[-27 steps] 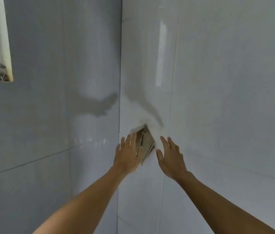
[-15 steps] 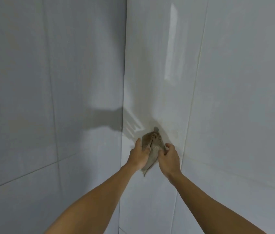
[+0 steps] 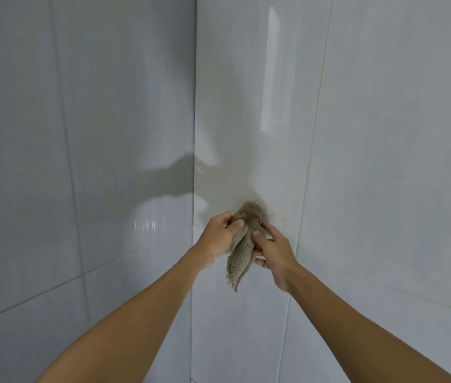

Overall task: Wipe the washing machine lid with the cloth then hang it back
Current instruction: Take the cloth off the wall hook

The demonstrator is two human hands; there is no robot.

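Brown cloth (image 3: 242, 250) pinched between left hand (image 3: 220, 239), right hand (image 3: 275, 254) fingers

2 glossy pale-grey tiled walls (image 3: 86, 134) meet in a corner seam (image 3: 194, 106) just left of the fingers. Thin grout lines (image 3: 317, 111) cross them; a bright light streak (image 3: 270, 67) reflects above.
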